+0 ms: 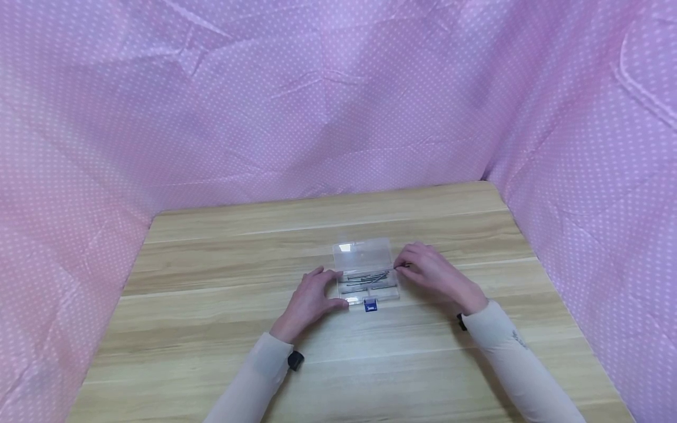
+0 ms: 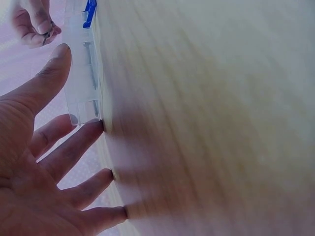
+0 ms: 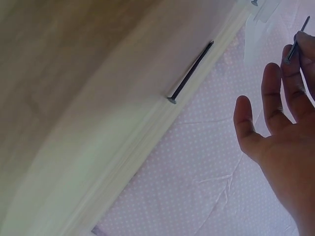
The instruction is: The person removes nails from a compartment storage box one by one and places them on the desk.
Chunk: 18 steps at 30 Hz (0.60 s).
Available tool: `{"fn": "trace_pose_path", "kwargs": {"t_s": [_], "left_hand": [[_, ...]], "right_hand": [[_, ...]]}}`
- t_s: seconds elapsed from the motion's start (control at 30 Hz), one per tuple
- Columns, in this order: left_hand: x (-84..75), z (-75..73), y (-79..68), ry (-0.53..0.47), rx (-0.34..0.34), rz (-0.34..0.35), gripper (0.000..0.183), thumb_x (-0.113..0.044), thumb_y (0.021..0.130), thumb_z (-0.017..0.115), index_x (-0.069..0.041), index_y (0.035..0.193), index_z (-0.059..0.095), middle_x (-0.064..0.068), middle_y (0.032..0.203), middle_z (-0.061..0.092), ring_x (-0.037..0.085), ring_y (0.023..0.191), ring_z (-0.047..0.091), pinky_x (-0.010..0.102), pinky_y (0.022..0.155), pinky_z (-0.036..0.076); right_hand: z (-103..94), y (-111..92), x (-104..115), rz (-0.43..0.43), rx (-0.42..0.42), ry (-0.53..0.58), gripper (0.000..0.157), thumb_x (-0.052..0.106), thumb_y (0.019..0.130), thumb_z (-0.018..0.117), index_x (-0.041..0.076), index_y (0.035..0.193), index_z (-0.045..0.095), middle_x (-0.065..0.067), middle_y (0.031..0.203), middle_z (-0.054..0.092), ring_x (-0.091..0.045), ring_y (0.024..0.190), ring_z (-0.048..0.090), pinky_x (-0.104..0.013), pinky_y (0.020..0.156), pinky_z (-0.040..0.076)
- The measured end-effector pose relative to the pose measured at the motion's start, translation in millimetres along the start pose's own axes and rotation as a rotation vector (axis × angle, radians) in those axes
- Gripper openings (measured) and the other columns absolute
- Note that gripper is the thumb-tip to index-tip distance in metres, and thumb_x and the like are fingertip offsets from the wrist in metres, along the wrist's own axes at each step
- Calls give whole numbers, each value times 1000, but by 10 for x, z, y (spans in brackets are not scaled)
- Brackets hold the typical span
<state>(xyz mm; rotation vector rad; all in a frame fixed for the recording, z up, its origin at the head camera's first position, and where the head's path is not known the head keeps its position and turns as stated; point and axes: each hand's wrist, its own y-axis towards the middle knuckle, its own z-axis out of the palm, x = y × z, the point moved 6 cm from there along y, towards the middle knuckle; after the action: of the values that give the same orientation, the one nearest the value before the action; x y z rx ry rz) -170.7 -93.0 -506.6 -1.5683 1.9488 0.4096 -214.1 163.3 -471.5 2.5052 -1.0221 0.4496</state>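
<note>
A clear plastic box (image 1: 394, 296) lies on the table with its lid (image 1: 365, 257) folded back and a blue latch (image 1: 370, 305) at the front. Several metal nails (image 1: 372, 278) lie in its compartments. At the box's left end my left hand (image 1: 308, 299) steadies it, thumb at the front corner and fingertips against the side; the lower fingers spread down to the tabletop. My right hand (image 1: 431, 271), by the box's right edge, pinches a nail (image 3: 297, 46) between thumb and fingers. Another nail (image 3: 192, 72) rests on the tabletop beneath that hand.
The wood-grain table (image 1: 211, 329) is bounded at the back and sides by pink dotted cloth (image 1: 264, 117). Dark wrist cameras sit by both sleeves, the left one (image 1: 295, 360) close above the tabletop.
</note>
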Motion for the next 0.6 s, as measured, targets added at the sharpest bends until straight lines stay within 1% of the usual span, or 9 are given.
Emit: {"fn": "trace_pose_path", "kwargs": {"t_s": [0.2, 0.43, 0.6], "left_hand": [[5, 3, -3, 6, -3, 9, 65, -37, 77, 92, -13, 132, 68, 9, 140, 65, 42, 145, 41, 61, 116, 38], [8, 5, -6, 0, -1, 3, 65, -37, 77, 92, -13, 132, 68, 10, 140, 65, 42, 145, 40, 61, 115, 38], [9, 4, -2, -6, -1, 1, 64, -37, 77, 92, -13, 131, 68, 10, 141, 64, 42, 145, 40, 62, 115, 38]], "right_hand": [[-19, -53, -35, 34, 11, -16, 12, 7, 90, 78, 8, 101, 74, -4, 100, 71, -23, 98, 65, -46, 91, 55], [-53, -103, -98, 32, -9, -26, 12, 5, 90, 78, 7, 101, 74, -4, 100, 71, -23, 96, 65, -45, 89, 56], [-71, -137, -142, 50, -8, -26, 13, 5, 90, 78, 7, 101, 74, -5, 101, 71, -24, 97, 65, -47, 90, 56]]}}
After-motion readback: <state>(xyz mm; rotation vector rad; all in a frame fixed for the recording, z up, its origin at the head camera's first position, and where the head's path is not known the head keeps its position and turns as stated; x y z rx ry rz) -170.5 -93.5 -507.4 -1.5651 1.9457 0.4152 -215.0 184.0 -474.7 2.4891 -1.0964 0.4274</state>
